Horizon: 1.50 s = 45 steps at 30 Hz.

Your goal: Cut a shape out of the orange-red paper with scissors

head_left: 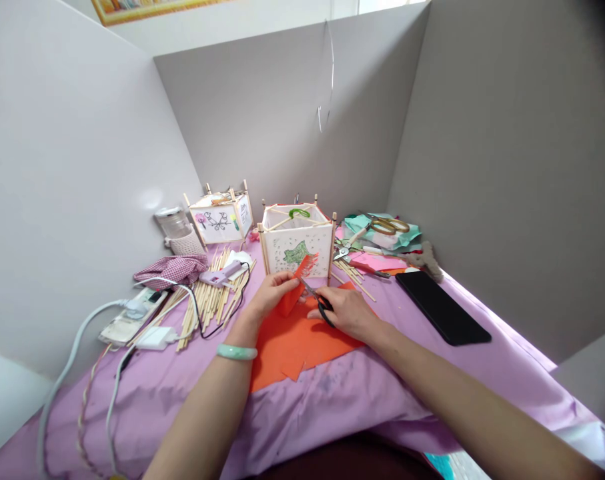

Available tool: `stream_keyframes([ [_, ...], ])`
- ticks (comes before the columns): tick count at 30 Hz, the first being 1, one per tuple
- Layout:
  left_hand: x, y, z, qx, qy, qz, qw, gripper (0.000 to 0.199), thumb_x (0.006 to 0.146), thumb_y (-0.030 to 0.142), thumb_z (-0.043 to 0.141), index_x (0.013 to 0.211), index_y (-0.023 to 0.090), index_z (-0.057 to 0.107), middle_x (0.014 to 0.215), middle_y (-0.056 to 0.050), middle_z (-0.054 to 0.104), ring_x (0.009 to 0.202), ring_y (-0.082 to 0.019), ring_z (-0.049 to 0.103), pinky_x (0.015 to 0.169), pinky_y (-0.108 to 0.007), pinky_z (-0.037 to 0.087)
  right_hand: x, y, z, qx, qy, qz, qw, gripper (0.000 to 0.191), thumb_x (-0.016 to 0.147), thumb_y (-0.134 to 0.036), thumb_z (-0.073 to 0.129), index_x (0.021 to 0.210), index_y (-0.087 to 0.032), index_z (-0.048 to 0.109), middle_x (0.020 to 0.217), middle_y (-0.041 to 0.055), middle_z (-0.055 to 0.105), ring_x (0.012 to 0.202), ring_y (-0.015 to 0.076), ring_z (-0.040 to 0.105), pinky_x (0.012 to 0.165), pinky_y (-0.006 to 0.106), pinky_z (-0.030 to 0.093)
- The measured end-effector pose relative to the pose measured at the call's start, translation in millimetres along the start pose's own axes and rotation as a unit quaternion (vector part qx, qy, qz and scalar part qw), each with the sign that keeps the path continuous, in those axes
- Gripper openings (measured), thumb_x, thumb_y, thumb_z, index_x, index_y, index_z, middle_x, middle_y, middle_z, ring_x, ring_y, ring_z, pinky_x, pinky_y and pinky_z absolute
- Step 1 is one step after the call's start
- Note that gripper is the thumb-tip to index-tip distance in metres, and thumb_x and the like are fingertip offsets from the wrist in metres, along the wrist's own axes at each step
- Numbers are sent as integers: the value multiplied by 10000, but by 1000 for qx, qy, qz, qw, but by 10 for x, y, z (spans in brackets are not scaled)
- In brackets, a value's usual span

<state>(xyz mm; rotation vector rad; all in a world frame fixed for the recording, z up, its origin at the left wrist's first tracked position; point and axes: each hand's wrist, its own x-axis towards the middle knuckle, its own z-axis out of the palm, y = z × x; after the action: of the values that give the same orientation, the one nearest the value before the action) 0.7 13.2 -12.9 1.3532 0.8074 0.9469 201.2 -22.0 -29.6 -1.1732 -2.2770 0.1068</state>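
Observation:
Between the thumb and fingers of my left hand [275,291] is a strip of orange paper [291,300], its far end cut into a fringe. My right hand [347,312] grips black-handled scissors [323,308], whose blades point up and left and meet the strip beside my left fingertips. Under both hands a larger orange sheet [302,343] lies on the purple cloth. Just beyond the fringe stands a white paper lantern [282,248] on a stick frame, with a green drawing on its front and a green loop on top.
Wooden sticks [209,303], a lilac glue gun [225,273] and a power strip [132,320] with cables lie left. A second lantern [219,223] and a jar [175,227] stand behind them. Right are pliers [369,268], gold-handled scissors [388,225] and a black phone [439,308]. Grey panels [292,120] enclose the table.

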Motion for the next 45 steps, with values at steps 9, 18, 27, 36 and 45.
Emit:
stream_keyframes([
  [9, -10, 17, 1, 54, 3, 2, 999, 251, 704, 352, 655, 782, 116, 616, 661, -26, 654, 587, -147, 614, 541, -219, 448, 5, -5, 4, 8, -5, 2, 1000, 387, 767, -517, 601, 974, -191, 577, 852, 46, 655, 754, 170, 610, 631, 241, 379],
  [18, -26, 20, 14, 28, -10, -17, 999, 239, 700, 359, 651, 744, 130, 600, 712, -42, 671, 639, -181, 642, 584, -256, 475, 4, 7, 12, 7, 0, -2, 1000, 353, 774, -505, 605, 962, -207, 585, 865, 27, 678, 768, 177, 629, 620, 243, 371],
  [27, -51, 78, 59, 30, -14, -37, 999, 234, 673, 320, 686, 757, 111, 625, 665, -50, 679, 546, -150, 616, 530, -236, 464, 3, -19, 9, 4, -3, 5, 1000, 383, 758, -510, 617, 967, -192, 577, 855, 45, 663, 744, 169, 615, 635, 244, 383],
  [36, -56, 65, 50, 16, -27, -50, 998, 267, 672, 354, 687, 781, 118, 624, 694, -63, 692, 596, -186, 649, 572, -272, 493, 16, -12, 12, 3, -13, 9, 1000, 370, 772, -507, 603, 980, -202, 582, 873, 44, 671, 802, 186, 630, 654, 253, 402],
  [45, -50, 50, 42, 9, -35, -45, 998, 273, 684, 358, 681, 795, 117, 617, 712, -64, 691, 616, -188, 651, 600, -281, 496, 14, -24, -12, 3, -7, 4, 1000, 331, 776, -476, 615, 963, -204, 588, 873, 33, 673, 795, 186, 632, 626, 246, 385],
])
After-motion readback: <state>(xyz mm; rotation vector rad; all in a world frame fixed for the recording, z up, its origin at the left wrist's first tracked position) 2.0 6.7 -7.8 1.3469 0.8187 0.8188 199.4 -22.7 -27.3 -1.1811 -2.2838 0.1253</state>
